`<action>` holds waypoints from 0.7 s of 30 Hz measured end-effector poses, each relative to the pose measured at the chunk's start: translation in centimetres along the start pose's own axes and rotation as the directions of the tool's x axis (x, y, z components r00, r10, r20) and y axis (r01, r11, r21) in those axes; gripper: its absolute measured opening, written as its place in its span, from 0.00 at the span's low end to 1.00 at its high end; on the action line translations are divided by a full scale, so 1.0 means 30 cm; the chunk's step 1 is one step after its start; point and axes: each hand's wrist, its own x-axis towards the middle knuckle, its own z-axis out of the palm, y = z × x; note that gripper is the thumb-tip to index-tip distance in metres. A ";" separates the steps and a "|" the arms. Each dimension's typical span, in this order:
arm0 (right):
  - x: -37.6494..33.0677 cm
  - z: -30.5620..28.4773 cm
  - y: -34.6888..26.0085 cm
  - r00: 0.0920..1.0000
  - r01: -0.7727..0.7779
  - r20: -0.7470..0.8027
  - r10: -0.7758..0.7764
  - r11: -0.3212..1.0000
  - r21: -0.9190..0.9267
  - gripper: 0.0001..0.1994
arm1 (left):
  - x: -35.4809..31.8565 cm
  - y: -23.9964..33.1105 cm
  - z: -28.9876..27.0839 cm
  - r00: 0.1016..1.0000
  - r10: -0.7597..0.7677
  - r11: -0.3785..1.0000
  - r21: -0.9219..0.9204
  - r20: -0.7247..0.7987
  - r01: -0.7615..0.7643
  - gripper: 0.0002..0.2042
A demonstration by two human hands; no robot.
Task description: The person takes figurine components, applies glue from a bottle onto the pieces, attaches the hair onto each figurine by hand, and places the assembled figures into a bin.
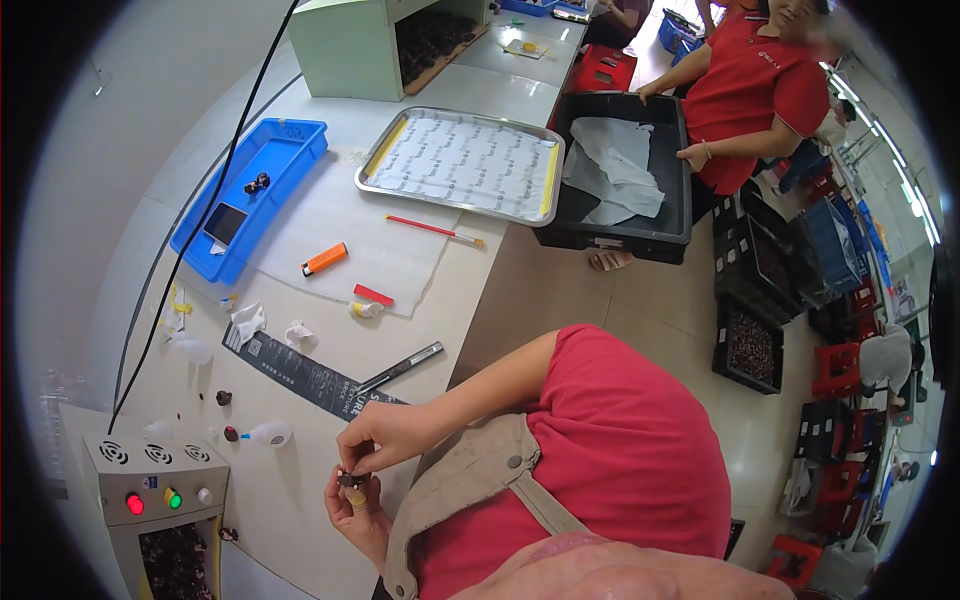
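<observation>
Close to the front of my body, both hands come together over a small dark brown piece (352, 480), too small and covered to tell its kind. My left hand (362, 518) grips it from below, with a yellow cover around one finger. From above, my right hand (385, 437) pinches at the same piece. Beside my right hand a dark printed strip (300, 372) lies on the white table (440, 300), with a black and silver pen-like tool (400, 367) across its end. A white squeeze bottle with a blue tip (268, 433) lies near another dark piece (224, 398).
A blue tray (285, 160) holds a phone and dark pieces. Near it are an orange lighter (324, 260), a red-handled brush (430, 230) and a paper-lined metal tray (460, 160). A lit-button machine (160, 480) stands at lower left. A co-worker (750, 100) holds a black crate (675, 150).
</observation>
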 end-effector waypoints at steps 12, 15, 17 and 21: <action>-0.006 0.003 -0.011 1.000 -0.002 0.001 0.002 1.000 -0.018 0.03 | -0.008 0.009 0.011 1.000 -0.002 1.000 0.013 -0.017 0.002 0.18; -0.005 0.001 -0.012 1.000 -0.008 0.006 0.008 1.000 -0.010 0.03 | -0.009 0.009 0.013 1.000 0.002 1.000 0.010 -0.014 -0.002 0.19; -0.006 0.000 -0.012 1.000 -0.003 0.012 0.004 1.000 -0.017 0.03 | -0.008 0.009 0.015 1.000 0.002 1.000 0.006 -0.006 -0.002 0.19; -0.008 -0.001 -0.011 1.000 -0.002 0.004 0.002 1.000 -0.016 0.03 | -0.007 0.012 0.018 1.000 0.005 1.000 -0.007 0.011 -0.005 0.19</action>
